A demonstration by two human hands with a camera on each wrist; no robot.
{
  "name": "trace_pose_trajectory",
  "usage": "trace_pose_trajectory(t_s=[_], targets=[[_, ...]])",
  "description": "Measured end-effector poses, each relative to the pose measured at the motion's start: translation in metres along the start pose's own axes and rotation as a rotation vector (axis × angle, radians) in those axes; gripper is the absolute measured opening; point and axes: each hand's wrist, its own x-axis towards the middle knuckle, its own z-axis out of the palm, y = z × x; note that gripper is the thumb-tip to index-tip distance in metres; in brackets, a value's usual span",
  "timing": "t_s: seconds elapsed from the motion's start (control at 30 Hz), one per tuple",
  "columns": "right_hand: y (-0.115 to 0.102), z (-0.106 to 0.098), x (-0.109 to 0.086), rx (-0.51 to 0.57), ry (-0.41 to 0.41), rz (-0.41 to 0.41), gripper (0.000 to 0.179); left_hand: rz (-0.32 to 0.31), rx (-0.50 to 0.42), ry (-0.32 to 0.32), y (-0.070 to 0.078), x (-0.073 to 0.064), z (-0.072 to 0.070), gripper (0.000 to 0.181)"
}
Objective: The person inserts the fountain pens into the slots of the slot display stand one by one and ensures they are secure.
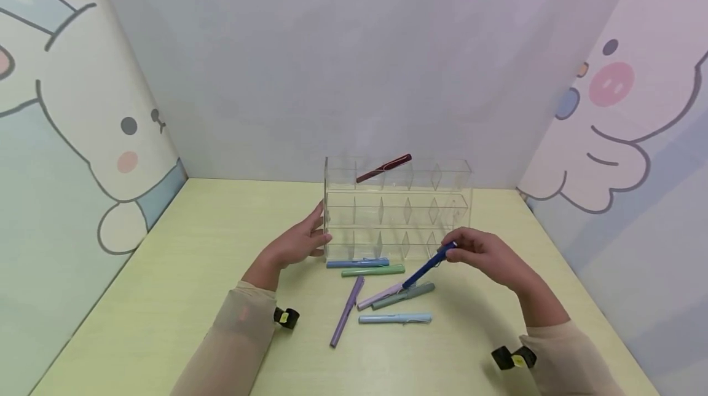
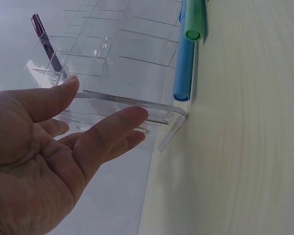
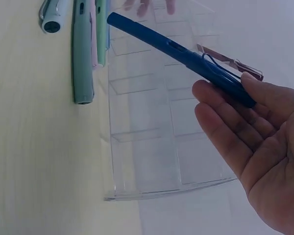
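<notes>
My right hand (image 1: 483, 257) pinches a dark blue pen (image 1: 426, 268) by its capped end between thumb and fingers. The pen slants down to the left, in front of a clear acrylic rack (image 1: 395, 194) with three tiers of compartments. In the right wrist view, the dark blue pen (image 3: 161, 44) shows its clip near the thumb. Against the rack's left side rests my left hand (image 1: 298, 242), fingers mostly straight; the left wrist view has its fingers (image 2: 117, 125) by the clear side wall. A dark red pen (image 1: 384, 168) leans in the top tier.
Before the rack lie a blue pen (image 1: 356, 263), green pen (image 1: 373, 270), purple pen (image 1: 347, 312), lilac pen (image 1: 378, 296), grey-green pen (image 1: 404, 296) and light blue pen (image 1: 393, 318). The pale yellow table (image 1: 221, 224) meets walls with cartoon animals.
</notes>
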Motion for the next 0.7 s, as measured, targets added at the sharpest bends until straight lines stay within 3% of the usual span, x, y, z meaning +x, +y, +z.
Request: trace_pose_trajectory(t_s=[0.27, 0.47, 0.7], targets=[[0.001, -0.003, 0.018, 0.195, 0.164, -0.122, 0.029, -0.008, 0.005, 0.005, -0.001, 0.000, 0.000, 0.081], [0.000, -0.002, 0.034, 0.256, 0.258, -0.197, 0.029, -0.016, 0.003, 0.003, 0.000, -0.001, 0.001, 0.081], [-0.007, -0.004, 0.047, 0.280, 0.319, -0.202, 0.029, -0.005, 0.013, 0.002, 0.001, -0.001, 0.001, 0.081]])
